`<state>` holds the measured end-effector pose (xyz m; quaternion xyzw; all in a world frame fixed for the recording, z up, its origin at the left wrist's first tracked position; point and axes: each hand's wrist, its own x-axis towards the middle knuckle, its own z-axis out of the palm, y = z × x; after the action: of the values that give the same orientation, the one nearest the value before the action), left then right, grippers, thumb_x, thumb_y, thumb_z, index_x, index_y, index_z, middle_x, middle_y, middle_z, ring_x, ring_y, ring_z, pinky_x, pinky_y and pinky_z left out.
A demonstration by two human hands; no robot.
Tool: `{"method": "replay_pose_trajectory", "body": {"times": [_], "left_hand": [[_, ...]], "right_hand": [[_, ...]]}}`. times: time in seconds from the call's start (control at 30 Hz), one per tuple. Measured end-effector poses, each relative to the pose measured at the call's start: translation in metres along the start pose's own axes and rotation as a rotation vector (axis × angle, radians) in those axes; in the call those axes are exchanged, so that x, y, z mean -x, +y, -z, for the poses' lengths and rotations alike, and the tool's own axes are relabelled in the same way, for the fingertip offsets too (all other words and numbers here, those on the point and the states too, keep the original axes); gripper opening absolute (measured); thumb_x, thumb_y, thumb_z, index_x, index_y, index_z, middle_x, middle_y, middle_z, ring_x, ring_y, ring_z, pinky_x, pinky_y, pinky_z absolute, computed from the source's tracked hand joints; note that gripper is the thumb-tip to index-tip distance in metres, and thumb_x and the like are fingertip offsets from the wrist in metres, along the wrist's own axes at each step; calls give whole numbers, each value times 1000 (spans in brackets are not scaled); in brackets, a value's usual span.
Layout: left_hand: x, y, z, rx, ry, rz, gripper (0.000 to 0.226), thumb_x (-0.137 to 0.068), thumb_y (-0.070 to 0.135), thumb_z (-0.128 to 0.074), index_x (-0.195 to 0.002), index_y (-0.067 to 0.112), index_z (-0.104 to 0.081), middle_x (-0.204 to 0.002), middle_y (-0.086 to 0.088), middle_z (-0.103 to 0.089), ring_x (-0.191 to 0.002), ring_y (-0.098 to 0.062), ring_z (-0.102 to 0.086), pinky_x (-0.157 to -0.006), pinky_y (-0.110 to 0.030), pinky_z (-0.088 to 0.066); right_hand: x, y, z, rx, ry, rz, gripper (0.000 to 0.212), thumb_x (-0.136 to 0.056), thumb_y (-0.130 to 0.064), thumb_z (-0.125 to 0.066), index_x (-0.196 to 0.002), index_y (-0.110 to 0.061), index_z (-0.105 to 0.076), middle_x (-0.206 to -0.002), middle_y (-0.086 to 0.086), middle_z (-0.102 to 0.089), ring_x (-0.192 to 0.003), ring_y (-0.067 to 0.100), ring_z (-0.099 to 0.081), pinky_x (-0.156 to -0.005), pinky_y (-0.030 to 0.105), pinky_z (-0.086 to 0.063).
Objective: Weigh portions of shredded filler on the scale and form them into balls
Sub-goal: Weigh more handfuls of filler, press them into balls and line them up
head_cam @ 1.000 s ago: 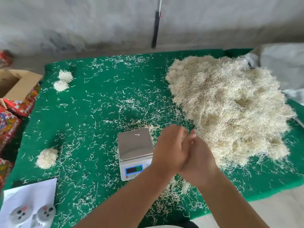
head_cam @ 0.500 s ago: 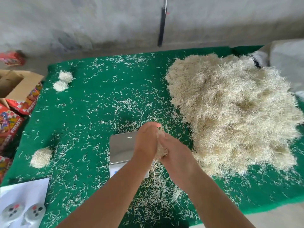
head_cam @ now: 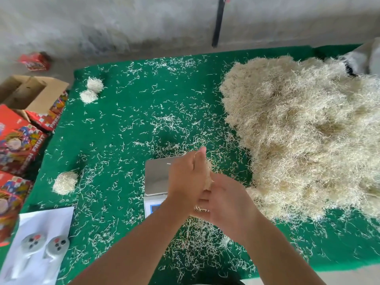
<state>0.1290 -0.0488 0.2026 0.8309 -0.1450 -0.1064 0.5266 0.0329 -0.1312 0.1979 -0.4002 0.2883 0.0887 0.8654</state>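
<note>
Over the last second both hands, the left hand and right hand, have shifted over the scale and now press a portion of filler between cupped palms, suggesting ball-forming is underway.

Both forearms come in from the near edge & meet mid-scene, hands pressed together. Left hand is on top w/ its back to the camera, fingers pointing far and closed over a wad of filler. Right hand cups from below on the right side, fingers wrapped under the left palm.
</note>
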Motion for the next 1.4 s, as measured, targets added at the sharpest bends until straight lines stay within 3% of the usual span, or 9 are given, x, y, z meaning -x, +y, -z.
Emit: {"method": "replay_pose_trajectory", "body": {"times": [0.1,0.27,0.47,0.6,0.7,0.83,0.93,1.17,1.4], "left_hand": [[-7,-11,3,199,16,224,42,-108,33,-44,-68,21,-52,-53,13,-45,-51,-8,-39,-51,-28,-36],[17,-44,-7,451,-68,470,33,-106,22,-44,-118,40,-70,-115,-11,-72,-98,-39,-71,-88,-55,-60],[37,-91,-16,383,-215,644,32,-107,33,-41,-104,42,-71,-89,28,-74,-93,-12,-71,-69,-25,-53],[26,-124,5,397,-133,626,30,-96,52,-40,-99,48,-70,-95,26,-73,-97,5,-67,-83,-33,-47],[14,-158,37,368,37,661,26,-105,26,-44,-109,23,-70,-101,9,-78,-97,-10,-74,-86,-39,-55],[8,-204,92,303,209,722,26,-100,12,-47,-104,16,-72,-92,4,-80,-85,-13,-77,-77,-36,-56],[23,-239,128,278,304,778,24,-101,9,-49,-101,15,-72,-93,-2,-80,-80,-13,-77,-74,-35,-55],[60,-290,168,262,356,848,24,-104,5,-50,-96,14,-71,-92,-7,-78,-78,-16,-75,-68,-34,-53],[44,-272,166,232,271,763,25,-103,6,-49,-97,16,-72,-91,-1,-79,-82,-15,-76,-72,-34,-56]], "right_hand": [[-4,11,-1,-78,24,-49,21,-102,-36,-66,-105,-22,-80,-104,10,-80,-101,33,-77,-90,54,-62],[-9,32,10,0,2,-71,36,-93,-23,-75,-123,-6,-66,-110,15,-75,-95,38,-75,-84,46,-63],[-44,71,29,372,256,-133,39,-92,-19,-77,-129,-16,-67,-109,7,-78,-89,21,-80,-77,38,-66],[-94,64,30,727,418,83,50,-95,-21,-74,-138,-28,-50,-112,-4,-69,-79,19,-77,-59,27,-62],[-143,51,26,924,457,295,53,-95,-20,-72,-141,-32,-49,-112,-13,-61,-79,12,-70,-49,17,-53],[-205,50,15,1153,354,452,55,-94,-22,-72,-146,-27,-53,-127,-10,-53,-110,6,-55,-94,29,-52],[-234,65,9,1402,239,451,55,-95,-25,-73,-147,-26,-55,-156,2,-42,-138,16,-41,-123,45,-30],[-232,84,7,1396,247,549,63,-90,-30,-77,-148,-31,-53,-149,-3,-50,-130,5,-38,-112,28,-26],[-189,69,13,1321,382,517,74,-87,-37,-79,-152,-45,-43,-158,-8,-41,-142,12,-39,-114,36,-28]]}}
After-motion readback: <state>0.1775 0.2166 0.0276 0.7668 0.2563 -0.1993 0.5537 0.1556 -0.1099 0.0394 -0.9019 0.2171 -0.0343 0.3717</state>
